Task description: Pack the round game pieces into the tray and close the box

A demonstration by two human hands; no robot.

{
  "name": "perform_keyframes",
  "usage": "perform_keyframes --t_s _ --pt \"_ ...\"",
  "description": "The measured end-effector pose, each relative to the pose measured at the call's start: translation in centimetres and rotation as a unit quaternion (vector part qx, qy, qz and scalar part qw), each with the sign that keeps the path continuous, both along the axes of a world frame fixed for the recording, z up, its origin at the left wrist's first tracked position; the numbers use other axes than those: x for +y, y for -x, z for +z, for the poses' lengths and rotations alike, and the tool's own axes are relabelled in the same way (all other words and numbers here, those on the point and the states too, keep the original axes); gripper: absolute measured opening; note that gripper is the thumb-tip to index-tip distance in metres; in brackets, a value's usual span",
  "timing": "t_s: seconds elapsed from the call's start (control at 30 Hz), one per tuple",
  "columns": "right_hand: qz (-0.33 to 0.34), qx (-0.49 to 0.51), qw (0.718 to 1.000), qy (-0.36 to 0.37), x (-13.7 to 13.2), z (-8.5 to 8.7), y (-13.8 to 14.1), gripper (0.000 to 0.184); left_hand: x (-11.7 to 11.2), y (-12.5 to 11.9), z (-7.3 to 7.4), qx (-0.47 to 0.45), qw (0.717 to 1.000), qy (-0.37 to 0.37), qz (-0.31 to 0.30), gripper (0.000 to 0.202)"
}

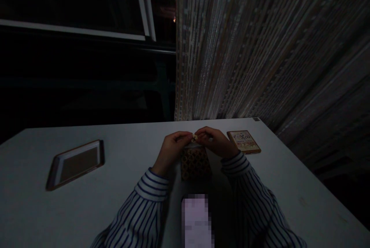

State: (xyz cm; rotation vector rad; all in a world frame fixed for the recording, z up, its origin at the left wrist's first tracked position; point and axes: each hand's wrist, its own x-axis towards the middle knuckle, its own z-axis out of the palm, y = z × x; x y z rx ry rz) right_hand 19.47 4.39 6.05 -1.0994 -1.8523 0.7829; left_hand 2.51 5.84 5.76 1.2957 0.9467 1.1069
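Observation:
Above the far edge of a box of round pieces (195,165), my two hands meet at the fingertips. Between them is a small pale round game piece (194,138) with dark marks on it. My left hand (174,145) pinches it from the left, with thumb and fingers pressed together. From the other side, my right hand (217,142) has its fingers closed on the same piece. The box holds several wooden-looking discs in rows; the dim light hides their markings. Both hands partly cover the box's far end.
A shallow open tray-like lid (78,163) lies at the left on the white table (130,151). On the right rests a flat printed box cover (244,141). A phone with a blurred screen (197,221) is at the near edge. Behind the table hangs a string curtain (219,47).

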Motion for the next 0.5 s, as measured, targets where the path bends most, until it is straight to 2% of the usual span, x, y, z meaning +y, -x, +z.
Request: perform_keyframes --t_s 0.27,0.5 --pt "0.017 -0.039 0.999 -0.018 -0.27 0.01 -0.36 0.022 -0.24 0.13 0.31 0.017 1.0 0.01 -0.021 0.023" --pt "0.029 -0.059 0.997 -0.026 -0.29 -0.04 -0.46 0.023 0.02 0.27 -0.34 0.028 0.999 0.002 -0.043 0.024"
